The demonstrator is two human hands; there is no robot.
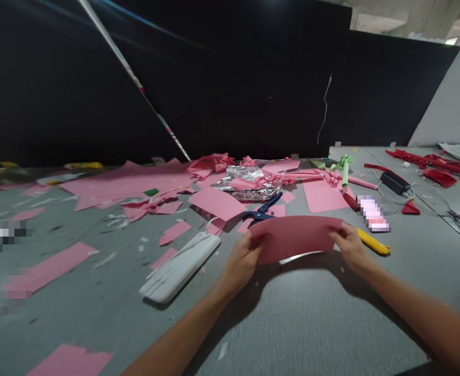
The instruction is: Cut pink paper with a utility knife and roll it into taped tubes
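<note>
A rectangular sheet of pink paper (296, 239) is stretched between my two hands, bowed slightly and raised above the grey surface. My left hand (242, 258) pinches its left end. At the opposite end, my right hand (349, 244) grips the paper between thumb and fingers. Just behind the sheet lies a dark blue hand tool (264, 210), partly covered by it. A white oblong case (181, 267) lies left of my left hand. Close to my right hand rests a yellow-handled cutter (374, 242), its near end hidden by that hand.
Pink paper scraps (175, 232) litter the left side, with a large pink sheet (131, 183) behind. Crumpled foil (241, 180) lies near the black wall (233, 78). Rightward are a blurred-out phone (372, 213), a black adapter (394, 183) with cables, and red paper pieces (441, 177).
</note>
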